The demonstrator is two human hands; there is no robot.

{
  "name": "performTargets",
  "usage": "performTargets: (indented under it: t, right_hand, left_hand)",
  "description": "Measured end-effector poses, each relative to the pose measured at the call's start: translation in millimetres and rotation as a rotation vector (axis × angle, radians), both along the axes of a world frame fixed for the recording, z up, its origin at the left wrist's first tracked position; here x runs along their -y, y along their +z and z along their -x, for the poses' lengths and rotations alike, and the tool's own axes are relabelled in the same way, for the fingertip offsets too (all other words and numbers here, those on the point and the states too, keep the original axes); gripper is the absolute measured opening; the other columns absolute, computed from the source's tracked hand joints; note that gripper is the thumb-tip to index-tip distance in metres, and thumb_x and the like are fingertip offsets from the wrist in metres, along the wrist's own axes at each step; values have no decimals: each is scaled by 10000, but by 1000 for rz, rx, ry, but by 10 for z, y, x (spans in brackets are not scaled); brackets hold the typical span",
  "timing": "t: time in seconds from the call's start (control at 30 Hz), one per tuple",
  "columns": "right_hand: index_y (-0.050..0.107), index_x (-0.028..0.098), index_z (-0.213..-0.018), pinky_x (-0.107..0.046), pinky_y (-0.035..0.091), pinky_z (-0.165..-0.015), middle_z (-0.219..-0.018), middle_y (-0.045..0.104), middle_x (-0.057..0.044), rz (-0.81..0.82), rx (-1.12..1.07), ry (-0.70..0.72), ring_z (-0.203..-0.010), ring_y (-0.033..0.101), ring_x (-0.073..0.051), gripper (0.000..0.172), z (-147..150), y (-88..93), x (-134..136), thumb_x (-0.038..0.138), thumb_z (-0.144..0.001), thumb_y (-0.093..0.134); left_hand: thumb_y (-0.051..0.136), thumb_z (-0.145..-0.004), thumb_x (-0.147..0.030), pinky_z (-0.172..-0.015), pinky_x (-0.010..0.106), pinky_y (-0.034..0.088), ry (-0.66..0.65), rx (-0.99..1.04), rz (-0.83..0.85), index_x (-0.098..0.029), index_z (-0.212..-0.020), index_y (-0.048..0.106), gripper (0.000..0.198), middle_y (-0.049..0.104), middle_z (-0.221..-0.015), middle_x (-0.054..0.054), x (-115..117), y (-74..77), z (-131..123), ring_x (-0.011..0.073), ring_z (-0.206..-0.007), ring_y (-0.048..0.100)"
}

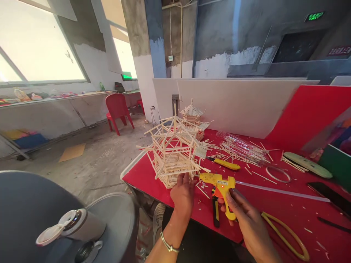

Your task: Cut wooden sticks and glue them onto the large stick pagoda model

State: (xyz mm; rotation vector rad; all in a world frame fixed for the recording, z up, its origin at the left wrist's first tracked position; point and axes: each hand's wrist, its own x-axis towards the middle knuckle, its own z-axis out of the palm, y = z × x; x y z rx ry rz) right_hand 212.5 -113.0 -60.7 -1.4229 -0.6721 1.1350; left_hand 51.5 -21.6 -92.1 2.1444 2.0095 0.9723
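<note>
A pavilion model [175, 146] built of thin wooden sticks stands at the near left of the red table, its roof frame open. My left hand [183, 193] is at its lower front edge, fingers bent and gripping the sticks there; the fingertips are partly hidden. In my right hand [241, 210] is a yellow hot glue gun [215, 179], a small light glowing on its body. Its nozzle points left at the model, close to my left fingers. A clear glue stick [282, 192] sticks out of its back.
Behind stands a finished-looking stick pavilion [192, 117]. Loose sticks [241, 149], a yellow utility knife [226, 164], black-and-yellow-handled pliers [216, 212], a tape ring [278, 174] and a phone [329, 195] lie about. A grey chair [115, 212] with an opened bottle [85, 224] is at left.
</note>
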Motion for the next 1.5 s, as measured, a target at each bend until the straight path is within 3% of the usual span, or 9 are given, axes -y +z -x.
performTargets:
  t: [0.13,0.33,0.5,0.67,0.83,1.03,1.27,1.37,1.5]
  right_hand:
    - [670,199,-1153,-232,467,-455,-925,742,-92,18,36,-23,-758,671,-234,683,-7,-24,9,664,-661,763]
    - [653,214,-1162,-226,463,-465,-948,742,-90,3,78,-53,-780,669,-239,677,-69,1,31,650,-659,776]
    - [640,204,-1192,-219,452,-456,-919,740,-90,0,70,-32,-759,659,-229,710,-44,91,46,662,-664,767]
    - [662,198,-1166,-230,458,-464,-932,741,-104,-1,72,-65,-756,652,-230,699,-70,163,118,656,-652,779]
    - [681,177,-1149,-255,448,-435,-844,729,-106,-2,65,-172,-705,629,-239,736,-239,217,252,662,-608,796]
    - [679,176,-1163,-257,455,-427,-879,723,-95,-26,-43,-226,-693,615,-219,734,-348,192,291,611,-592,833]
    - [668,185,-1026,-193,412,-391,-851,735,-71,-122,-59,-252,-661,652,-175,602,-476,247,-301,661,-666,751]
    - [659,176,-1023,-189,434,-419,-880,723,-74,-91,-61,-188,-688,656,-161,476,-506,298,-737,591,-792,693]
    - [614,155,-1154,-333,572,-720,-1086,662,-73,-6,-80,-32,-870,658,-174,319,-439,314,-1240,399,-948,597]
  left_hand:
    - [663,-873,-326,-595,297,569,-25,-19,-41,-181,-1285,621,439,654,-1302,146,60,-59,59,265,-899,737]
    - [617,-886,-247,-605,258,584,-106,141,-247,-219,-1300,593,416,640,-1328,134,216,-119,209,250,-980,723]
    - [586,-889,-264,-605,287,580,-149,478,-182,-191,-1204,631,326,639,-1305,158,183,-26,275,143,-641,691]
    - [605,-880,-379,-380,267,480,-304,1074,373,-156,-1329,499,512,746,-901,107,23,182,61,173,-505,640]
    - [629,-862,-479,-425,297,481,-362,1189,379,-190,-1229,551,474,736,-839,98,-35,325,-64,252,-640,707]
    - [524,-822,-683,-383,294,400,-327,1147,376,-172,-965,657,548,543,-364,-19,18,269,409,194,-337,556]
    - [666,-691,-651,-279,208,199,-357,1109,428,-142,-775,692,517,444,-297,-56,16,395,1196,109,-202,373]
    - [746,-617,-577,-292,196,235,-323,1131,387,-148,-788,712,464,504,-354,-50,-79,462,1420,100,-231,398]
    - [773,-577,-519,-316,221,291,-294,1143,316,-161,-708,713,386,527,-377,-40,-231,479,1548,110,-267,419]
